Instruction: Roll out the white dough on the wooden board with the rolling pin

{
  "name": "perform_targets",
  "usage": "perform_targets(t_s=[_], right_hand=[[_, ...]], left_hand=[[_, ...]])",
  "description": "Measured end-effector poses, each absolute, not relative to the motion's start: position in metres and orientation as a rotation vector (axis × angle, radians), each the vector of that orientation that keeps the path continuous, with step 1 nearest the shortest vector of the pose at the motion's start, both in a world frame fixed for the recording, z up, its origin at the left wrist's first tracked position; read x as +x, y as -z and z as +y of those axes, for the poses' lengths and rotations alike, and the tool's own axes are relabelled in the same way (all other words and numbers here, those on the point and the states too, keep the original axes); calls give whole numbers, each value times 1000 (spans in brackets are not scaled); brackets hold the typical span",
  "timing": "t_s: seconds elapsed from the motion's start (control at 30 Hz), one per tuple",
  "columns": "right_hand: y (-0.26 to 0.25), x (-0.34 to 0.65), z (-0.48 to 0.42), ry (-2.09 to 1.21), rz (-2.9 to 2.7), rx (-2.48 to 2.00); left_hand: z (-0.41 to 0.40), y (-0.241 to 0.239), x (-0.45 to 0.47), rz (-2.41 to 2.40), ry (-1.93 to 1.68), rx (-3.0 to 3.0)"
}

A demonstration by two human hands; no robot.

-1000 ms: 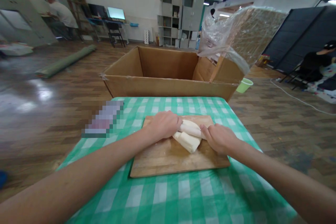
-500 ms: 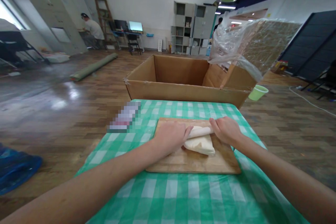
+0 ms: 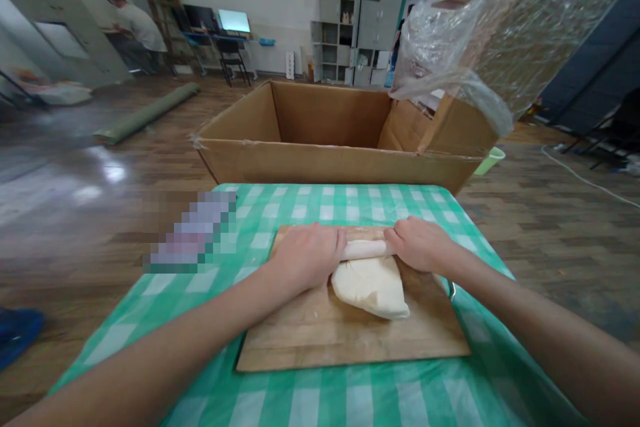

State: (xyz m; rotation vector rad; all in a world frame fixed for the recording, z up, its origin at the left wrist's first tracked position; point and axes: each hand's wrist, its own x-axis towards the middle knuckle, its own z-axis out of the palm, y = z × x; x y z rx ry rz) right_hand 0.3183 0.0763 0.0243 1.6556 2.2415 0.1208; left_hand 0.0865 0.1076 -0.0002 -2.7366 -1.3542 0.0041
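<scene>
A pale rolling pin [image 3: 367,249] lies crosswise over the far edge of a flattened piece of dough [image 3: 370,285]. My left hand [image 3: 313,255] is wrapped round the pin's left end, and my right hand [image 3: 416,244] grips its right end; both ends are hidden by the fingers. The dough is cream-coloured, with a folded, uneven edge toward me. Beneath it is a wooden cutting board [image 3: 320,340], lying on a green-and-white checked tablecloth [image 3: 310,400].
Behind the table stands a large open cardboard box [image 3: 310,161], with a plastic-wrapped panel [image 3: 530,40] at its right. A blurred-out flat object [image 3: 195,230] lies at the table's left edge. A green bin [image 3: 491,160] is on the floor. Far left, a person [image 3: 137,23] leans forward.
The pin has swung from a slant to nearly level and sits at the dough's far edge, so more dough shows. Both hands moved with it. My view has come closer to the board.
</scene>
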Motion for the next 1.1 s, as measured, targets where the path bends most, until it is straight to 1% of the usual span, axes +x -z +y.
perform_targets(t_s=[0.17, 0.27, 0.43, 0.53, 0.63, 0.7, 0.93, 1.1], right_hand=[[-19, 318, 84, -191, 2212, 1674], [-14, 315, 79, -245, 2229, 1705], [-11, 314, 77, -196, 2249, 1934], [-10, 317, 82, -165, 2299, 1915], [-8, 320, 87, -247, 2323, 1961], [-7, 321, 88, -269, 2329, 1975], [-4, 324, 88, -158, 2302, 1950], [-3, 325, 94, -131, 2253, 1969]], left_hand=[[116, 4, 88, -1265, 162, -2723], [122, 6, 87, -1310, 224, -2712], [128, 11, 82, -1293, 172, -2800], [127, 13, 80, -1161, 117, -2828], [126, 13, 81, -1087, 85, -2811], [127, 13, 82, -1087, 76, -2788], [143, 24, 82, -1237, 160, -2821], [152, 24, 85, -1229, 142, -2872]])
